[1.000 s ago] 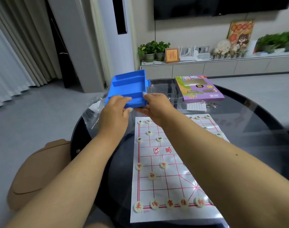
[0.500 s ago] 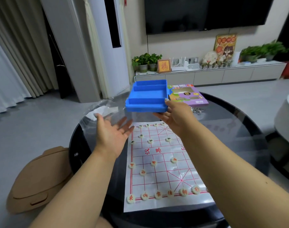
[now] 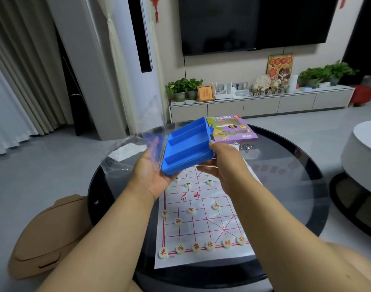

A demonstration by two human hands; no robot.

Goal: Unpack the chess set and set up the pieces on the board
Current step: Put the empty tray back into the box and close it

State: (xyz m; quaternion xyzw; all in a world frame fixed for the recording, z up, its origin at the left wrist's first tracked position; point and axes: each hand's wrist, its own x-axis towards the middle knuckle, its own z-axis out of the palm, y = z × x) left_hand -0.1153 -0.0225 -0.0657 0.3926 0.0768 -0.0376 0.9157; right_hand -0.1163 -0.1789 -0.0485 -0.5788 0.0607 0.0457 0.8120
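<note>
Head view: a round glass table (image 3: 296, 186) is shown, on which the board (image 3: 203, 224) is laid with its long axis running away from the person. Above the board's far end, a blue tray (image 3: 186, 146) is held tilted, its left edge lowered. The right hand (image 3: 222, 163) is gripped on the tray's right edge, thumb on top. The left hand (image 3: 151, 171) is spread flat under the tray's lower left corner. Pieces (image 3: 196, 246) are already seated along the near row. The tray appears empty; its removal to the side is judged next, and the right hand controls it.
</note>
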